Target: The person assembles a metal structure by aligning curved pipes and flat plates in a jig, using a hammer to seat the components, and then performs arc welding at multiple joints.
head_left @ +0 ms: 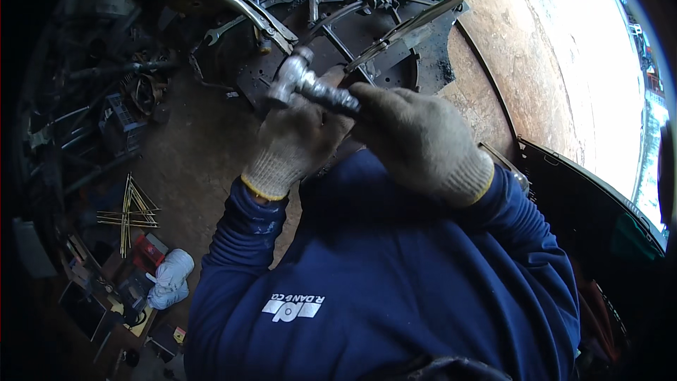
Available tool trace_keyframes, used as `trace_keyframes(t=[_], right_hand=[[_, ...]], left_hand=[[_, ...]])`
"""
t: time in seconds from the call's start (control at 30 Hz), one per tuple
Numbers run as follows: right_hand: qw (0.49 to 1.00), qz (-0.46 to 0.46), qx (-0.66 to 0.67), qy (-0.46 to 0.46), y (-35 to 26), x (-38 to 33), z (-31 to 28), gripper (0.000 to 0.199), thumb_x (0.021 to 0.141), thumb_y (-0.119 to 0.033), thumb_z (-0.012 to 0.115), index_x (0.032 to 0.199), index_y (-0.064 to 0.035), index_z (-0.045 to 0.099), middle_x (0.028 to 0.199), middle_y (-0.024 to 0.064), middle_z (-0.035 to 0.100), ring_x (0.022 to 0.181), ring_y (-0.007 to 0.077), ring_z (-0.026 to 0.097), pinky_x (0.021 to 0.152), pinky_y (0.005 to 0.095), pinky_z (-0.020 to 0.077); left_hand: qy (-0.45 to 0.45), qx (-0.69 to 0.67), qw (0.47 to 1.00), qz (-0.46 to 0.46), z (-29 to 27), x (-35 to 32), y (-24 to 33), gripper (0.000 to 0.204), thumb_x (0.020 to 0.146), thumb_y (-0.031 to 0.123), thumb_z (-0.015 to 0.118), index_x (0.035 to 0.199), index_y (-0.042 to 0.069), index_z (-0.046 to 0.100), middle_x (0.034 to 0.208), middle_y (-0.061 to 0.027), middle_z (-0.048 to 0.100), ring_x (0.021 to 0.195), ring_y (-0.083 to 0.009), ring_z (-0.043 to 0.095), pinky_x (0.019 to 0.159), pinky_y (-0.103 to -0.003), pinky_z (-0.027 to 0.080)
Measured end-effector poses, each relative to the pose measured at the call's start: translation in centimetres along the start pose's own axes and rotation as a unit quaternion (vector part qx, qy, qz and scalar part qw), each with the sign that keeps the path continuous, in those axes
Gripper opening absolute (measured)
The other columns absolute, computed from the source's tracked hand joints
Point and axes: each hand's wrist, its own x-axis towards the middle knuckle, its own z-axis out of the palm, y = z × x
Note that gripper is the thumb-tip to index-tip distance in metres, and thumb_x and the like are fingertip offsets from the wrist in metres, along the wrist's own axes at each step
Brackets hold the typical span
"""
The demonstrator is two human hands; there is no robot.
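My right hand (423,137), in a pale knit work glove with a yellow cuff edge, is closed round the handle of a ball-peen hammer (285,81). The metal head points left and passes over my left hand (293,137). That hand wears a matching glove. Its fingers look curled, but the hammer partly covers them, and whatever they grip is hidden. Just beyond both hands, a frame of dark metal bars (342,46) lies on a round, dark metal worktable (278,70). Long-handled locking clamps (409,28) sit on it, one with its near end close to my left fingertips.
Another locking clamp (257,17) and a wrench (226,28) lie at the table's far left. Metal scrap (127,106) crowds the left side. Thin rods (127,215) and a white bag (171,279) rest on the floor. A dark panel (585,183) stands at right.
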Motion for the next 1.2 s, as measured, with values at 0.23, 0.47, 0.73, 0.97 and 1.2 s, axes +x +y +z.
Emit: trace_keyframes(t=[0.23,0.47,0.73,0.97,1.2], right_hand=[[0.983,-0.054,0.118,0.128,-1.1,1.2,1.3,0.038,0.093,-0.019,0.071,0.127,-0.0042,0.063,0.098,0.0161,0.073,0.087,0.0327,0.074,0.074,0.0421,0.0587],[0.881,-0.233,0.173,0.372,-3.3,6.5,2.8,0.050,0.088,-0.005,0.073,0.134,0.0046,0.058,0.103,0.0174,0.069,0.090,0.0295,0.069,0.081,0.0352,0.0542],[0.971,-0.139,0.095,0.169,-3.1,4.2,0.8,0.063,0.091,-0.032,0.075,0.143,-0.0014,0.054,0.130,0.0207,0.063,0.117,0.0341,0.064,0.099,0.0439,0.0527],[0.961,-0.059,0.117,0.244,3.1,2.2,-2.6,0.056,0.096,-0.029,0.071,0.142,-0.0024,0.054,0.131,0.0210,0.062,0.121,0.0324,0.064,0.102,0.0426,0.0531],[0.913,0.002,0.260,0.313,7.8,12.0,-10.3,0.061,0.095,-0.039,0.072,0.140,-0.0003,0.057,0.130,0.0188,0.068,0.122,0.0269,0.064,0.103,0.0369,0.0510]], left_hand=[[-0.032,-0.319,0.947,-0.039,-4.1,0.3,1.7,0.041,0.088,0.019,0.079,0.123,0.004,0.064,0.110,-0.0160,0.070,0.101,-0.0286,0.073,0.083,-0.039,0.059],[0.061,-0.215,0.967,0.125,-5.1,-0.5,1.5,0.056,0.089,0.020,0.077,0.137,0.000,0.054,0.118,-0.0152,0.068,0.107,-0.0314,0.069,0.089,-0.043,0.056],[0.274,-0.498,0.779,-0.267,-3.7,-5.2,0.7,0.036,0.097,0.026,0.066,0.122,0.001,0.061,0.084,-0.0018,0.060,0.062,-0.0069,0.055,0.052,-0.025,0.047],[0.205,-0.286,0.854,-0.383,-0.9,-6.0,-5.5,0.023,0.092,0.022,0.066,0.103,0.002,0.066,0.072,-0.0038,0.058,0.059,-0.0091,0.056,0.053,-0.028,0.046],[0.181,-0.013,0.913,-0.364,1.3,-4.5,-8.3,0.032,0.088,0.031,0.069,0.102,0.002,0.066,0.091,-0.0228,0.071,0.083,-0.0439,0.070,0.075,-0.051,0.056]])
